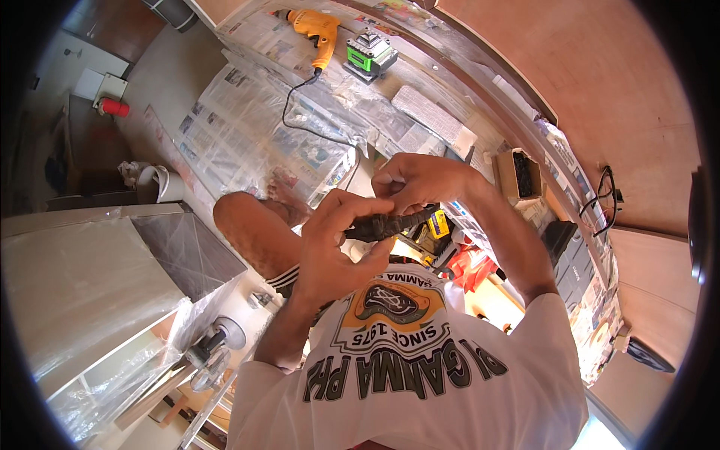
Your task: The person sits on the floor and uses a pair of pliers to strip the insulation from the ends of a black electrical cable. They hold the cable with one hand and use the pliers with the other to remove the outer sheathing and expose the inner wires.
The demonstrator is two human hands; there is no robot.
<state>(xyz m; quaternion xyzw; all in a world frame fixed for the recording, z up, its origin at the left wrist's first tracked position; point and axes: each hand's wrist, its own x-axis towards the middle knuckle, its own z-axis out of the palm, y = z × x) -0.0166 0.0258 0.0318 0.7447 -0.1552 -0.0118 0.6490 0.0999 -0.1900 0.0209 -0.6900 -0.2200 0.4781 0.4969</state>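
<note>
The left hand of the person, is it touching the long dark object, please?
Touching. The head view shows the left hand gripping the long dark object: the fingers lie against its upper edge, with no gap visible.

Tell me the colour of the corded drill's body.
Orange-yellow; the drill shows best in the head view.

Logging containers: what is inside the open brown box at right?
Inside the brown box are black pieces, too small to identify. They cover its bottom, so anything beneath them cannot be seen.
</note>
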